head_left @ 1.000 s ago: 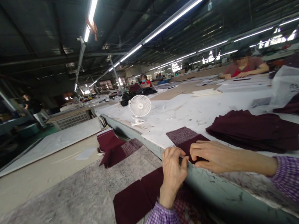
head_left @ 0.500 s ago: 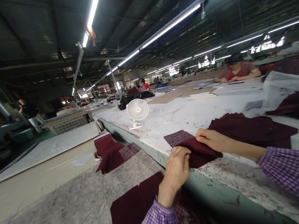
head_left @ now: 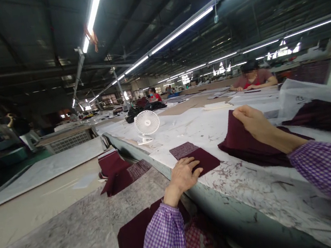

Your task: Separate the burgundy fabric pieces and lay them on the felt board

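Observation:
My left hand [head_left: 182, 175] lies with its fingers spread on a maroon fabric piece [head_left: 206, 160] at the table's near edge. A speckled, lighter patch [head_left: 183, 150] adjoins that piece on its far left side. My right hand [head_left: 251, 122] pinches the corner of another maroon fabric piece [head_left: 232, 135], which it holds up off the table. Below and behind it spreads a maroon fabric pile [head_left: 272, 160], partly hidden by my right hand and forearm. On the lower surface to the left, my left sleeve partly covers one more maroon piece [head_left: 132, 235].
A white fan [head_left: 147, 122] stands on the white-covered table. Folded maroon fabric [head_left: 114, 165] lies on the left surface, across a gap from the table. A clear plastic bag [head_left: 300, 92] is at the right. A co-worker [head_left: 252, 78] sits across the table.
My right hand has let go of the near piece, moved right and lifted a corner from the pile. My left hand has flattened out, and the near piece, previously raised, lies flat.

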### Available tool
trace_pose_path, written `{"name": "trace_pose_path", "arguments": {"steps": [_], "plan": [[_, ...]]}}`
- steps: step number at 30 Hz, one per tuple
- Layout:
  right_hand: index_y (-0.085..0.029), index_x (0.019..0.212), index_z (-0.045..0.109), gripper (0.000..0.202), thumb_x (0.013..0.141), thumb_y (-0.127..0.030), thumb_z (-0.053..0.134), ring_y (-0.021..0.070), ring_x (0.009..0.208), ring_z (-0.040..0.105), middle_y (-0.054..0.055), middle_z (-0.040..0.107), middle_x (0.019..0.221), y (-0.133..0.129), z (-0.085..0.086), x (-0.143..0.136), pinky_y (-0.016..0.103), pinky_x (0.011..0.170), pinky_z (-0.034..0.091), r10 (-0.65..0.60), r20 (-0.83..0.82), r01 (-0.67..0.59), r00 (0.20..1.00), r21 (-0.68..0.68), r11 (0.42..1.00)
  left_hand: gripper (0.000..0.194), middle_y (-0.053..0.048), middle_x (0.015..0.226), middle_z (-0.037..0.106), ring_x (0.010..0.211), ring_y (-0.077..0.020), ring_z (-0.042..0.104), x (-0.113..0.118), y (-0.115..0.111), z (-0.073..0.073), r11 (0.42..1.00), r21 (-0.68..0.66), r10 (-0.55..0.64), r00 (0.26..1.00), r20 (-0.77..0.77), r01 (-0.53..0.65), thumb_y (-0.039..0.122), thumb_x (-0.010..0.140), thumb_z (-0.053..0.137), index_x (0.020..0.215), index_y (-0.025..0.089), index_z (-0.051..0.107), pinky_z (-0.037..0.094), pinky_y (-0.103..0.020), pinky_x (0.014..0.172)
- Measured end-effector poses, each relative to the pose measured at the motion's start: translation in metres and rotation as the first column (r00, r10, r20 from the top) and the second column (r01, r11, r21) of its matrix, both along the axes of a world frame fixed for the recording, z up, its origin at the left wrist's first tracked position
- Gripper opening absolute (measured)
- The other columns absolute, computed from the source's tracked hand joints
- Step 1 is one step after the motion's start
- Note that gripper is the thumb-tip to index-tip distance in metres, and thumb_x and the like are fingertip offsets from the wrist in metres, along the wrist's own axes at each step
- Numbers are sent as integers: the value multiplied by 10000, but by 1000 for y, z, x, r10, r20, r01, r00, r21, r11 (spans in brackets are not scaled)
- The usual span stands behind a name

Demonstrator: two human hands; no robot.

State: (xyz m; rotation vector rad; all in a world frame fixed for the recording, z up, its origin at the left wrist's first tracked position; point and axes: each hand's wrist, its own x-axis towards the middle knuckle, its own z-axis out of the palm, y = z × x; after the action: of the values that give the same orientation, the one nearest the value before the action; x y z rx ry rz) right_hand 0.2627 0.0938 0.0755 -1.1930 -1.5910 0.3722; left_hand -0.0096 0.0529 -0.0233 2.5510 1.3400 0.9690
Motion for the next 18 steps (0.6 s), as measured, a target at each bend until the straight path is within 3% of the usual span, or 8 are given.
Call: {"name": "trace_pose_path", "arguments": {"steps": [2,4,6,9,12,14,16,18], "plan": [[-218,834,475,305,835,-523,461,132,538,449,-31,470,611,-17,10,-12,258,496,359,92,103,-93,990,-4,996,358,-120,1164,662,1178,-266,544,2,-5,8,998,-61,18,985,171,-8,464,850,549,1015,180,691,388,-454,1062],[-207,841,504,300,866,-500,445,129,538,473,-32,486,592,-36,15,-27,254,524,373,258,293,-243,921,-89,966,528,-156,1067,679,1043,-281,620,8,-19,18,963,-267,92,878,471,42,597,856,454,1017,141,663,492,-468,938],[-194,860,544,281,903,-445,424,127,562,503,-19,534,624,-56,13,-45,251,557,388,432,457,-381,777,-203,902,718,-177,1010,675,875,-270,673,15,-37,24,816,-495,211,644,736,299,709,845,314,1132,110,587,570,-446,748],[-183,850,607,257,930,-336,416,135,670,557,17,631,762,-80,0,-71,259,655,419,634,599,-565,489,-336,753,749,-165,1021,659,801,-252,680,24,-60,21,587,-513,358,367,858,626,728,798,418,1225,119,516,584,-398,624],[-180,838,660,311,944,-284,386,136,741,601,28,678,820,-89,-9,-83,258,732,449,788,537,-663,299,-477,577,559,-99,985,665,759,-192,661,27,-67,6,675,-500,431,260,864,543,446,682,744,1128,154,578,564,-302,615],[-186,929,681,327,948,-320,383,149,808,629,42,695,895,-85,-8,-79,268,772,473,784,473,-653,402,-452,608,498,-57,945,671,761,-160,648,27,-67,-1,763,-450,403,204,892,464,259,606,786,1060,165,604,547,-266,671],[-204,1111,647,345,927,-404,433,194,974,621,77,672,1078,-76,-6,-70,319,865,475,655,452,-562,605,-341,754,448,-34,910,676,771,-151,643,26,-68,-2,797,-389,354,164,921,462,207,601,756,1024,171,616,536,-271,732],[-212,1283,541,501,859,-479,535,245,1092,578,120,593,1247,-68,-6,-60,374,908,474,577,417,-470,702,-337,816,414,-23,903,680,779,-154,641,25,-72,2,803,-362,337,139,931,474,214,612,738,1007,183,620,528,-285,756]]}}
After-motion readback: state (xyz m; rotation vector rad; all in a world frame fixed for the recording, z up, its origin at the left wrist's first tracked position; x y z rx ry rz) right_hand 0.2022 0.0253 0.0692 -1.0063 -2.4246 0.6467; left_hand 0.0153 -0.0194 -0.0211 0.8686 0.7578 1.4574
